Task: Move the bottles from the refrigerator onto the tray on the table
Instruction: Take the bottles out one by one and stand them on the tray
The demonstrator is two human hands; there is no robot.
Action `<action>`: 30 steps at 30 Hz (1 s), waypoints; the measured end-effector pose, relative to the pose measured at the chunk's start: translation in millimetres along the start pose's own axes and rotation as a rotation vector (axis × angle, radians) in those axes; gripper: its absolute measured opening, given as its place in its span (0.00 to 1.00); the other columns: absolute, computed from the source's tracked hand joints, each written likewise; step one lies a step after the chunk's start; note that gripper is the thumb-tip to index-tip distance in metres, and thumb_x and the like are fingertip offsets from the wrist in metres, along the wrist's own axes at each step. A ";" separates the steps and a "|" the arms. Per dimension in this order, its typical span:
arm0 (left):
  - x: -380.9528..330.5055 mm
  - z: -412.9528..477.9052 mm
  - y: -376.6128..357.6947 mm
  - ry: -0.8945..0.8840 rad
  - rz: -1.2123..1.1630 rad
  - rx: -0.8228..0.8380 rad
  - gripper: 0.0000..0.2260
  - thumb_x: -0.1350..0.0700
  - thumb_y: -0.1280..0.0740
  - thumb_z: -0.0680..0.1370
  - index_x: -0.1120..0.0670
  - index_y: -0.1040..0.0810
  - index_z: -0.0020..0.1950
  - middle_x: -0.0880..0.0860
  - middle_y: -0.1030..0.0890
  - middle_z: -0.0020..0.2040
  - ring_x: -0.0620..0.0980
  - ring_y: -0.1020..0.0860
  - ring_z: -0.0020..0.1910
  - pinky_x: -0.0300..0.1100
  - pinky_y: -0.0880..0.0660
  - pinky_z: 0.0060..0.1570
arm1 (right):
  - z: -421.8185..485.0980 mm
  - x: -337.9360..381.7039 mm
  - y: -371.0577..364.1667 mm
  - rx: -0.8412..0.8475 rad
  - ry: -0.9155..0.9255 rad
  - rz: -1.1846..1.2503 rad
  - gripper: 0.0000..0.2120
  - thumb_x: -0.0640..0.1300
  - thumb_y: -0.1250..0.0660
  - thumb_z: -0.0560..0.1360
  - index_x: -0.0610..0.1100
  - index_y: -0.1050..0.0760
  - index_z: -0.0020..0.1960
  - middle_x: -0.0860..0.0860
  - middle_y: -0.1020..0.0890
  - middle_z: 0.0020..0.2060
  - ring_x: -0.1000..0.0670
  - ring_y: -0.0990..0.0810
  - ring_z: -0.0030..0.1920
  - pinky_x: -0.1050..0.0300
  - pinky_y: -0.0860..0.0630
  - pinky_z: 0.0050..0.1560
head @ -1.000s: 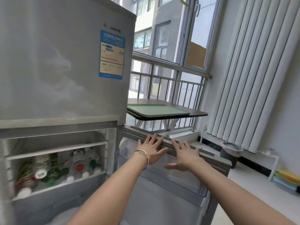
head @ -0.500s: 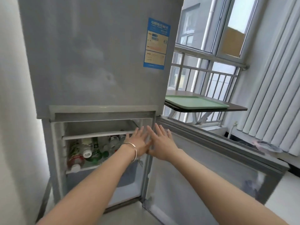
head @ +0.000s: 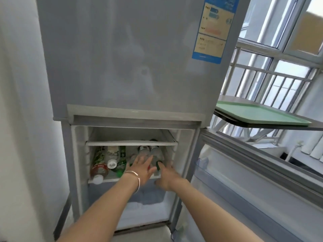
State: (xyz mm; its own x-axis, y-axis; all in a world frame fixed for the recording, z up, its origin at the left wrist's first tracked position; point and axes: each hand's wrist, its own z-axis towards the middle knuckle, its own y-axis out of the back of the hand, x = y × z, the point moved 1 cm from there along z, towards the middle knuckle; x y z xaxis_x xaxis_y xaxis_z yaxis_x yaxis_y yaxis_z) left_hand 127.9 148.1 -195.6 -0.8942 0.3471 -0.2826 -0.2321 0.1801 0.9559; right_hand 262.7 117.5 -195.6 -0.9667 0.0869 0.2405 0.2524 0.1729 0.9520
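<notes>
- While the refrigerator (head: 132, 67) stands with its lower door open, bottles (head: 111, 159) lie on its shelf.
- Left hand (head: 141, 169), fingers spread, hovers over the middle bottles, holding nothing.
- Right hand (head: 168, 177) reaches a green-capped bottle (head: 158, 162); grip cannot be told.
- Green tray (head: 262, 114) sits on the table (head: 314, 127), well apart.

Bottles (head: 111, 161) lie on their sides on the refrigerator shelf (head: 122, 179); a green tray (head: 258, 113) sits on the table (head: 314, 127).

Both forearms showing bare — no sleeves. Left hand (head: 142, 169) wearing thin silver bangle (head: 135, 179) at wrist — right hand (head: 168, 179) wearing nothing.
</notes>
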 end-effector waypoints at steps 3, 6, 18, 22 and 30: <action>6.8 26.3 -7.3 0.028 -0.007 -0.005 0.27 0.40 0.53 0.81 0.44 0.54 0.79 0.49 0.56 0.80 0.54 0.56 0.79 0.60 0.54 0.74 | 33.9 -4.5 -9.6 0.028 -0.019 -0.025 0.39 0.48 0.33 0.75 0.52 0.51 0.78 0.44 0.42 0.76 0.40 0.38 0.73 0.47 0.33 0.70; 7.2 48.6 -12.4 0.024 0.032 -0.049 0.27 0.41 0.52 0.82 0.44 0.54 0.79 0.50 0.56 0.80 0.55 0.55 0.79 0.58 0.54 0.74 | 70.1 -8.0 -16.9 0.056 -0.045 -0.021 0.39 0.48 0.34 0.76 0.54 0.54 0.79 0.43 0.40 0.76 0.39 0.36 0.72 0.47 0.32 0.68; 35.0 79.2 -48.8 0.079 0.016 -0.040 0.26 0.44 0.50 0.82 0.44 0.55 0.78 0.50 0.57 0.80 0.54 0.58 0.79 0.61 0.52 0.74 | 136.6 -16.4 -44.3 -0.139 0.038 -0.148 0.19 0.45 0.44 0.81 0.45 0.37 0.72 0.40 0.30 0.67 0.40 0.27 0.65 0.54 0.29 0.61; 35.5 75.7 -51.7 0.071 0.015 -0.026 0.28 0.45 0.48 0.82 0.47 0.55 0.79 0.51 0.57 0.80 0.54 0.57 0.79 0.61 0.51 0.74 | 119.9 -18.2 -49.9 -0.210 0.021 -0.091 0.19 0.36 0.43 0.78 0.43 0.36 0.69 0.39 0.30 0.65 0.39 0.24 0.59 0.51 0.24 0.56; 8.1 63.9 -42.0 -0.027 0.020 -0.090 0.34 0.49 0.39 0.79 0.49 0.55 0.79 0.52 0.52 0.80 0.54 0.52 0.79 0.53 0.50 0.75 | 61.6 -22.0 -22.3 -0.352 0.099 -0.030 0.23 0.39 0.35 0.75 0.47 0.35 0.68 0.43 0.33 0.65 0.40 0.21 0.54 0.50 0.24 0.46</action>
State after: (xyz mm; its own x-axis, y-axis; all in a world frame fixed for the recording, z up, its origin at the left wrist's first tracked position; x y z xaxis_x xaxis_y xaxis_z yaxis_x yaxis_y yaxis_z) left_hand 154.8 202.2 -243.1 -0.8887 0.3743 -0.2647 -0.2492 0.0902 0.9642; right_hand 280.9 172.2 -233.8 -0.9772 -0.0114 0.2120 0.2106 -0.1758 0.9616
